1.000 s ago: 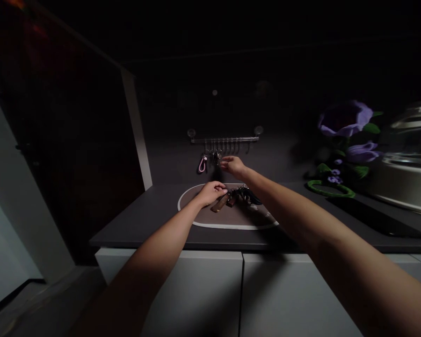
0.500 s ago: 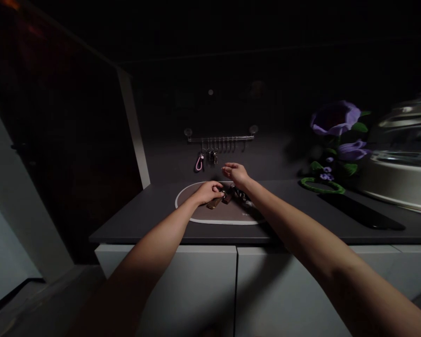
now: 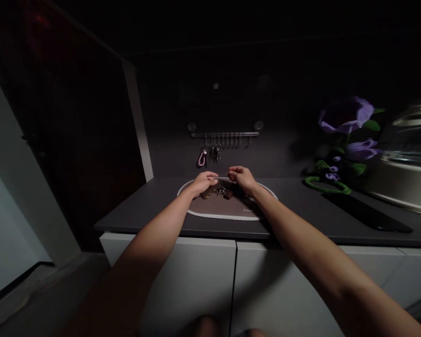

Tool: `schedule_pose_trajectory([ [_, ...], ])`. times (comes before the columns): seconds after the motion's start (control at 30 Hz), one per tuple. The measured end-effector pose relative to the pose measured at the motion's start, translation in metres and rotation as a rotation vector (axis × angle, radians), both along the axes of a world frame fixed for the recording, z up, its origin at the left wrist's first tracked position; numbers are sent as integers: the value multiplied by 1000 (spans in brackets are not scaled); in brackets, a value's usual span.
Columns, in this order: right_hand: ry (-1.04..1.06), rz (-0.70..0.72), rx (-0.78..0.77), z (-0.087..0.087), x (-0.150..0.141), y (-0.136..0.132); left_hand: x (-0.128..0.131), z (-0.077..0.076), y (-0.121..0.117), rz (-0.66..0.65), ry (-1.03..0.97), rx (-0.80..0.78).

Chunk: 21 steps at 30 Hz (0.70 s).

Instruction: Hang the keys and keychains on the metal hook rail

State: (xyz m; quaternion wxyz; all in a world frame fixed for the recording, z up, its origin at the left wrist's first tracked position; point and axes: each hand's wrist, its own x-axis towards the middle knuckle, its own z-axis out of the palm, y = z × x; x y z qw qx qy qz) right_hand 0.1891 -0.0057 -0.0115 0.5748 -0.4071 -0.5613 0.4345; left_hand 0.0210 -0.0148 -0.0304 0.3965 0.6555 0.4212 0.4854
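My left hand [image 3: 203,182] is closed on a flat brown item [image 3: 206,193], perhaps a key case, low over the mat [image 3: 228,213]. Several metal keys [image 3: 221,189] lie or hang just right of it. My right hand [image 3: 243,179] is a little higher, its thumb and fingers pinched together; whatever is between them is too small and dark to make out. A small brown block-like fob [image 3: 228,195] rests on the mat between the hands. Dark items behind my right wrist are mostly hidden.
Above the mat, a clear rail [image 3: 228,135] with several hooks holds a pink loop strap [image 3: 202,158] and a bunch of keys [image 3: 215,152]. To the right are purple flowers [image 3: 347,117], a black flat slab [image 3: 368,213] and a large pale appliance [image 3: 403,178].
My left hand has shifted slightly up and left with the brown item. The right hand's fingers have come together into a pinch. The keys between the hands show more plainly. The view has tilted slightly.
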Motion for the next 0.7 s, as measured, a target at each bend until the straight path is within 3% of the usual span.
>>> schedule_pose_trajectory([
  [0.37, -323, 71, 104, -4, -2, -3, -8, 10, 1, -108, -386, -72],
  [0.7, -294, 185, 154, -2, -15, -13, -7, 21, -6, -205, -637, -93],
])
